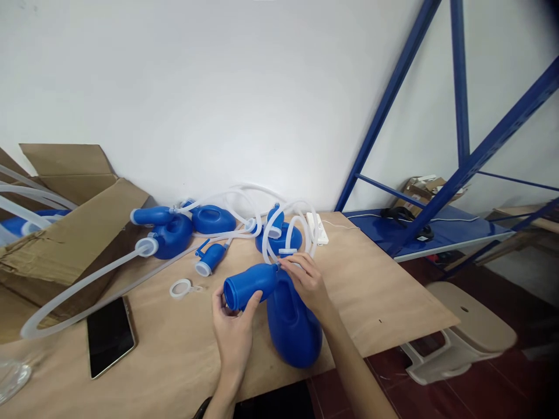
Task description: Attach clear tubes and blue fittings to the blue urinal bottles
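My left hand [236, 331] is wrapped round a blue plastic urinal cup [250, 284], its wide open mouth tilted toward the lower left. At the cup's narrow end, the fingers of my right hand [307, 281] pinch the end of a translucent hose [267, 235]. Whether the hose is pushed onto the nozzle cannot be made out. Under my right hand lies a blue urinal bottle [294, 331] with a recessed handle, partly covered by the hand and the cup. To the left, a white ring cap with a tab [180, 288] lies flat on the table.
More blue bottles [213, 219] and a small blue cup [211, 258] lie among coiled hoses toward the wall. A phone [110, 334] and an open cardboard box [82, 227] are at left. A white power strip [318, 228], blue rack [393, 99] and stool [471, 317] stand right.
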`<state>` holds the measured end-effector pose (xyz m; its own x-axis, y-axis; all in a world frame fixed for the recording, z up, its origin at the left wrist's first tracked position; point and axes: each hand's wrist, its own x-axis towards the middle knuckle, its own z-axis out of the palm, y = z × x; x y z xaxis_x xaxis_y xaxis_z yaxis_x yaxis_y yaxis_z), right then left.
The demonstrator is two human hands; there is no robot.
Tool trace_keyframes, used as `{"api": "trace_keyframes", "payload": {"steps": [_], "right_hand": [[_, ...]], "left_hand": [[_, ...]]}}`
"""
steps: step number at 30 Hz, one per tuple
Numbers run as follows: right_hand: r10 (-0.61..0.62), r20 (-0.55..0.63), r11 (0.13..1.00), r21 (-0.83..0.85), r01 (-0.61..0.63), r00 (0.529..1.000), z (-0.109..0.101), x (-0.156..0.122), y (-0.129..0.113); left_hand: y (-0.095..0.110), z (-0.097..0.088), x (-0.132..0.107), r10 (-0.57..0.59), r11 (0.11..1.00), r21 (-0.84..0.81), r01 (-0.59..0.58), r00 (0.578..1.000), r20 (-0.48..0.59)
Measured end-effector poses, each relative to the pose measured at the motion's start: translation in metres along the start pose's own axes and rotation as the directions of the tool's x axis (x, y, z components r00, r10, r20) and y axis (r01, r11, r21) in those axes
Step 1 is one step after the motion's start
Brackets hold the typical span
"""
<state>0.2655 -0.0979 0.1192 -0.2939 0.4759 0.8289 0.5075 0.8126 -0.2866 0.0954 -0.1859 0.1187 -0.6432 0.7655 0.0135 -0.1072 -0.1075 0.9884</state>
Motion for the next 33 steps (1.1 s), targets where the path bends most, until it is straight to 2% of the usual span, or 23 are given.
{"api": "trace_keyframes", "payload": {"steps": [4, 6, 10, 15, 23, 27, 30, 33], "right_hand": [[0.165, 0.019, 0.986, 0.010, -0.165, 0.986, -0.011, -0.004, -0.005], [0.237, 0.081, 0.970, 0.032, -0.241, 0.968, -0.018, -0.002, -0.006], [0.222, 0.225, 0.961, 0.112, -0.252, 0.949, -0.028, 0.004, -0.005], [0.232, 0.194, 0.963, 0.091, -0.253, 0.953, -0.022, 0.004, -0.001], [0.143, 0.121, 0.989, -0.039, -0.140, 0.982, -0.004, -0.003, 0.006], [0.183, 0.103, 0.983, -0.039, -0.180, 0.978, 0.000, -0.005, 0.013], [0.237, 0.031, 0.971, -0.036, -0.235, 0.971, -0.001, -0.012, 0.019], [0.251, 0.031, 0.968, 0.013, -0.252, 0.967, -0.006, -0.020, 0.020]], "left_hand": [[0.002, -0.002, -0.001, 0.066, 0.998, -0.010, -0.066, 0.997, 0.048], [0.003, -0.003, -0.002, 0.094, 0.996, 0.001, -0.094, 0.994, 0.061], [0.002, -0.005, -0.005, 0.136, 0.990, 0.033, -0.138, 0.988, 0.070], [0.000, -0.003, -0.004, 0.107, 0.994, 0.030, -0.110, 0.991, 0.074], [-0.008, 0.002, -0.006, 0.010, 1.000, 0.013, -0.011, 0.997, 0.077], [-0.016, 0.005, -0.010, -0.009, 1.000, 0.022, 0.008, 0.998, 0.060], [-0.018, 0.005, -0.011, -0.044, 0.999, -0.001, 0.045, 0.998, 0.034], [-0.017, 0.005, -0.011, -0.048, 0.999, -0.004, 0.048, 0.996, 0.073]]}}
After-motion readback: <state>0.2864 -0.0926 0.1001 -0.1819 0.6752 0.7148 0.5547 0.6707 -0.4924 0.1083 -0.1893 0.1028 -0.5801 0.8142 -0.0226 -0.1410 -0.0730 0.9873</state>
